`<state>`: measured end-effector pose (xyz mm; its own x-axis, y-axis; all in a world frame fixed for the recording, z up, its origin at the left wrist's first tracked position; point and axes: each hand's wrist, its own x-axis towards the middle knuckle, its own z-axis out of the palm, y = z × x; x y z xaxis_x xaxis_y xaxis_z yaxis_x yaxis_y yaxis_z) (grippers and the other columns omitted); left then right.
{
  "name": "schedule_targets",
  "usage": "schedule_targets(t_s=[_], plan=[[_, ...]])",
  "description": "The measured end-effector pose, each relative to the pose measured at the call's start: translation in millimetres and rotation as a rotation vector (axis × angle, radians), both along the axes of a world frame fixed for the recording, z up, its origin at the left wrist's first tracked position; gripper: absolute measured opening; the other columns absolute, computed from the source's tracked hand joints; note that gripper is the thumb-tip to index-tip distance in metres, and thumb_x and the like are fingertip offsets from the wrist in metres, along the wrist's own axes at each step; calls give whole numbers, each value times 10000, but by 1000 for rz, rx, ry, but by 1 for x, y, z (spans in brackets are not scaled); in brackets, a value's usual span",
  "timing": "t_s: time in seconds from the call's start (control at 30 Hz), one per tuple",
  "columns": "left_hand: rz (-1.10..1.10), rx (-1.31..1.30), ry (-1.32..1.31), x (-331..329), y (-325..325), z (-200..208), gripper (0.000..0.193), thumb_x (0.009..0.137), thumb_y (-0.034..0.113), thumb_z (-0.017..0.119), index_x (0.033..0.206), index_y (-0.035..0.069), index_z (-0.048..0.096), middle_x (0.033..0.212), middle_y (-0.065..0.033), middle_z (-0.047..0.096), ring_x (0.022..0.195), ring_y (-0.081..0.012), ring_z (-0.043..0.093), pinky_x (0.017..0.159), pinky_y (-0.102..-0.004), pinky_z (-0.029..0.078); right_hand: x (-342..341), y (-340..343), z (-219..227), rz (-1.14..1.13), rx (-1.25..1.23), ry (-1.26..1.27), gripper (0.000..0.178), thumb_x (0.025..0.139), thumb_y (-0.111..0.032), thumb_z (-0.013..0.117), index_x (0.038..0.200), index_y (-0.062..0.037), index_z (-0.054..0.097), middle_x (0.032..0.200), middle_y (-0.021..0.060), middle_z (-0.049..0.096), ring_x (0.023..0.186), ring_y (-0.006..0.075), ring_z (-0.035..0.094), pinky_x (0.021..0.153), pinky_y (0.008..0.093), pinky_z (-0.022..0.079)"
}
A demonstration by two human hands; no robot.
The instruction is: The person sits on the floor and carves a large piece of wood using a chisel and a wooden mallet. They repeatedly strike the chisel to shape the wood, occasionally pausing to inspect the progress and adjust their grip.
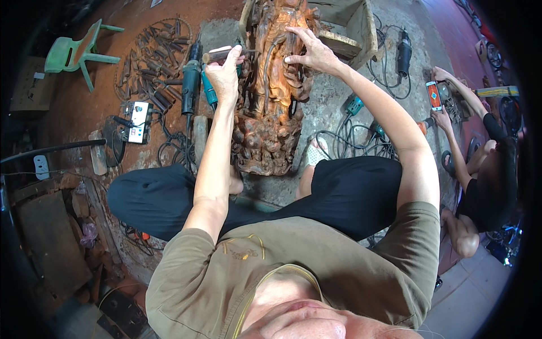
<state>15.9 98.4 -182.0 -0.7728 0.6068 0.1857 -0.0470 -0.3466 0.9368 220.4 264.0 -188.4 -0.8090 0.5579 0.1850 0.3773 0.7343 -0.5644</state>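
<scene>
A reddish-brown wood carving (276, 85) of a robed figure lies lengthwise in front of me, its knobbly base nearest my legs. My left hand (224, 76) is closed round the brown handle of a carving chisel (216, 56). The chisel's thin shaft points right, toward the left side of the carving; whether its tip touches the wood I cannot tell. On the carving's upper right side rests my right hand (316, 53), thumb and fingers spread and holding nothing.
Many chisels (155, 65) lie in a round heap at left, beside a teal power tool (191, 85). A green chair (79, 51) stands beyond. At right are a wooden box (361, 34), a black power tool (403, 53), tangled cords (361, 144) and a person holding a phone (433, 96).
</scene>
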Motion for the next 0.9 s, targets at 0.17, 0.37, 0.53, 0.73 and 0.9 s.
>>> schedule_targets(t_s=[0.17, 0.37, 0.53, 0.73, 0.9], plan=[[-47, 67, 47, -6, 14, -5, 222, 864, 41, 761, 1015, -51, 628, 914, -148, 720, 783, -223, 726, 748, -321, 600, 0, -1, 2, 6, -5, 4, 894, 792, -609, 740, 1516, -283, 329, 1469, 135, 402, 1361, 388, 429, 1085, 513, 433], [-93, 108, 25, 0, 30, -7, 169, 888, 37, 726, 987, -38, 611, 942, -160, 712, 836, -234, 729, 769, -335, 601, -1, -2, 4, 5, -17, -3, 897, 789, -596, 749, 1517, -281, 329, 1450, 137, 419, 1345, 377, 447, 1072, 492, 443], [-145, 14, 33, -4, 13, -9, 126, 874, 23, 721, 925, -31, 620, 906, -150, 711, 792, -249, 730, 725, -336, 596, 0, -2, 3, -3, -2, 10, 895, 783, -588, 759, 1513, -292, 334, 1431, 135, 432, 1321, 367, 471, 1056, 478, 451], [-175, -14, -4, -22, 8, -4, 135, 864, 38, 724, 929, -37, 633, 878, -146, 702, 755, -243, 723, 708, -339, 591, 1, -2, 5, 4, -60, 8, 893, 779, -581, 766, 1508, -289, 342, 1430, 134, 433, 1314, 360, 476, 1053, 466, 456], [-144, 54, 37, -9, 30, -2, 179, 888, 39, 713, 1023, -56, 646, 933, -150, 713, 808, -233, 728, 747, -316, 588, -1, -1, 2, 10, -8, 29, 885, 785, -579, 764, 1507, -290, 342, 1438, 132, 427, 1315, 364, 475, 1051, 479, 458]])
